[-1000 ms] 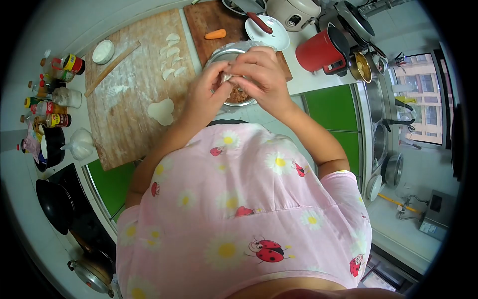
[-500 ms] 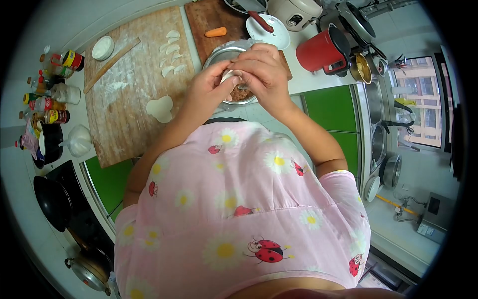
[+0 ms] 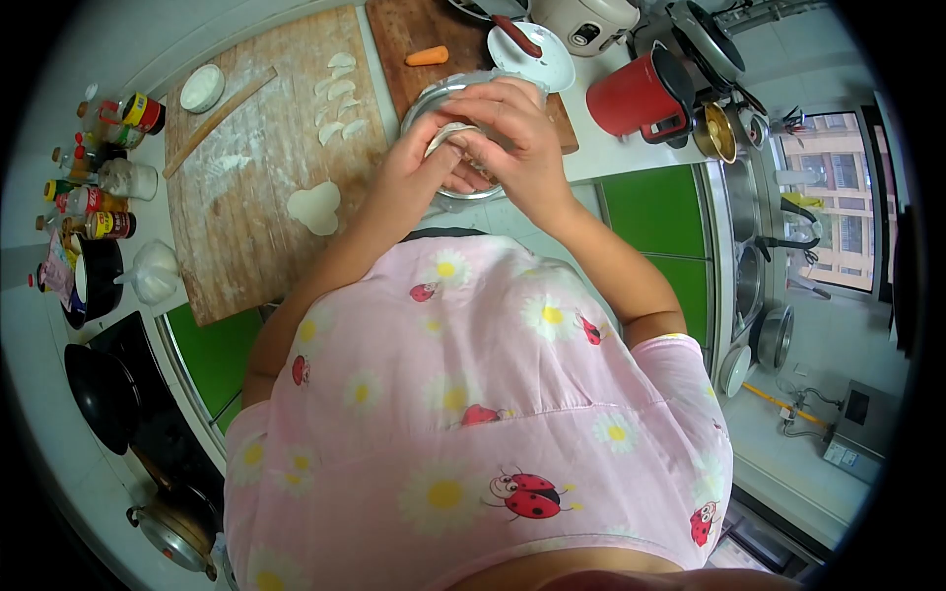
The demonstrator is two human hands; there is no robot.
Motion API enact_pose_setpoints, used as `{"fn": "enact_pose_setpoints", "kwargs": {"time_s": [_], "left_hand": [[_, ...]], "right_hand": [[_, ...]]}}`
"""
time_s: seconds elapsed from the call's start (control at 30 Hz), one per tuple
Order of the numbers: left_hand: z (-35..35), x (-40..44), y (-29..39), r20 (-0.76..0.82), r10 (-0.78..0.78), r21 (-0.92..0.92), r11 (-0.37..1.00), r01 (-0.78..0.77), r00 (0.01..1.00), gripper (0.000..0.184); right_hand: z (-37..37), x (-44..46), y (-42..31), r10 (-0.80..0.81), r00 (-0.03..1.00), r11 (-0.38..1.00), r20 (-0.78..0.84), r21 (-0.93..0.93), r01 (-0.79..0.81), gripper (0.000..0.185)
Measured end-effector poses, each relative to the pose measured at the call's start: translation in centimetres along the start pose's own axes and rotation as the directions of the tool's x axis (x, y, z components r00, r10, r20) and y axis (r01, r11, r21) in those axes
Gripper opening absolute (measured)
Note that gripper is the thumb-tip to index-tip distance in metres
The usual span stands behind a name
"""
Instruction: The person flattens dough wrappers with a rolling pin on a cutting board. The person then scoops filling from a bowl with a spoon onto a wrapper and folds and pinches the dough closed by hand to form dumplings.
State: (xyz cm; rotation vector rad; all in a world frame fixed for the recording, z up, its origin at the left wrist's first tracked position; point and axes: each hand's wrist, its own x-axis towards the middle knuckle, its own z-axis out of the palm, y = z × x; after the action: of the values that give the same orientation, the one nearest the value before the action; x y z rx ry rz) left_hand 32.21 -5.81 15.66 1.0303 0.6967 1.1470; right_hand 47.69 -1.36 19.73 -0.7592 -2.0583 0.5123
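Note:
Both of my hands are closed around one pale dumpling (image 3: 449, 135), above a metal bowl (image 3: 426, 104). My left hand (image 3: 422, 163) holds it from the left, and my right hand (image 3: 517, 133) pinches its edge from the right. Most of the bowl and what lies in it is hidden behind my fingers. To the left, flat dough wrappers (image 3: 315, 208) overlap on a floured wooden board (image 3: 236, 266). Several folded dumplings (image 3: 341, 89) lie near that board's far right edge.
A rolling pin (image 3: 219, 122) and a small white bowl of flour (image 3: 203, 89) are on the board. Beyond the metal bowl, a carrot piece (image 3: 427, 56) lies on a darker cutting board (image 3: 394, 30). A white plate (image 3: 557, 69) and a red pitcher (image 3: 636, 98) stand right; bottles line the left.
The dumpling's edge has turned in my fingers and now shows as a curved pale rim. My hands have shifted slightly, covering the filling that was visible in the bowl.

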Motion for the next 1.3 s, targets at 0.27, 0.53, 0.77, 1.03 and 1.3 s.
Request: {"fn": "enact_pose_setpoints", "kwargs": {"time_s": [0.27, 0.53, 0.77, 1.03, 1.3], "left_hand": [[0.4, -0.2, 0.1, -0.048, -0.047, -0.080, 0.996, 0.043, 0.998, 0.031], [0.0, -0.4, -0.4, -0.062, -0.053, -0.007, 0.999, 0.053, 0.997, 0.031], [-0.6, -0.7, -0.7, -0.071, -0.107, -0.029, 0.994, 0.106, 0.992, 0.026], [-1.6, -0.7, -1.4, -0.043, -0.150, -0.009, 0.989, 0.150, 0.988, 0.022], [-1.0, -0.5, -0.3, -0.111, -0.223, -0.037, 0.975, 0.220, 0.969, 0.026]], "right_hand": [[0.2, -0.5, 0.1, 0.047, 0.999, 0.998, 0.009, 0.046, -0.047, 0.013], [0.6, -0.7, 0.8, 0.036, 0.998, 0.995, 0.054, 0.087, -0.041, 0.011], [0.7, -0.3, 1.0, 0.002, 0.986, 0.990, 0.164, 0.138, -0.025, 0.011], [1.0, 0.2, 0.6, -0.022, 0.971, 0.985, 0.237, 0.172, -0.019, 0.010], [1.6, -0.5, 2.0, 0.268, 0.959, 0.920, 0.093, 0.270, -0.283, 0.030]]}}
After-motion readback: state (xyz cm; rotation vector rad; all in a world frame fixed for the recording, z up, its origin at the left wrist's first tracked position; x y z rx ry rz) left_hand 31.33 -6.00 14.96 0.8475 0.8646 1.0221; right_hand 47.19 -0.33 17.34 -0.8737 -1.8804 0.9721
